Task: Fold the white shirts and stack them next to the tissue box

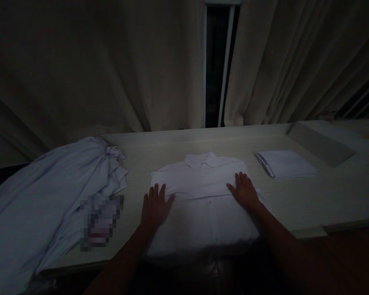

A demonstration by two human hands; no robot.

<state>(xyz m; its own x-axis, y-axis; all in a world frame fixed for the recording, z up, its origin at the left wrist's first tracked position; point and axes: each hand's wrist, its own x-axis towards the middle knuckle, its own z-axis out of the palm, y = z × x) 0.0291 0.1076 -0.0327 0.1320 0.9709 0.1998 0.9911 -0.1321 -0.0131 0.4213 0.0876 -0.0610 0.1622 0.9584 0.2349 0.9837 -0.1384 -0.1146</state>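
Observation:
A white button-up shirt lies spread in front of me, collar at the far end and its lower part hanging over the table's near edge. Across its chest, just below the collar, a sleeve-like band of cloth lies flat. My left hand rests on the shirt's left side, fingers stretched out at the band's end. At the opposite side my right hand lies flat with fingers spread, touching the band's right end. Neither hand grasps anything.
A heap of white shirts covers the table's left side, beside a blurred-out item. To the right are a folded white cloth and a grey flat panel. Beige curtains hang behind the pale table.

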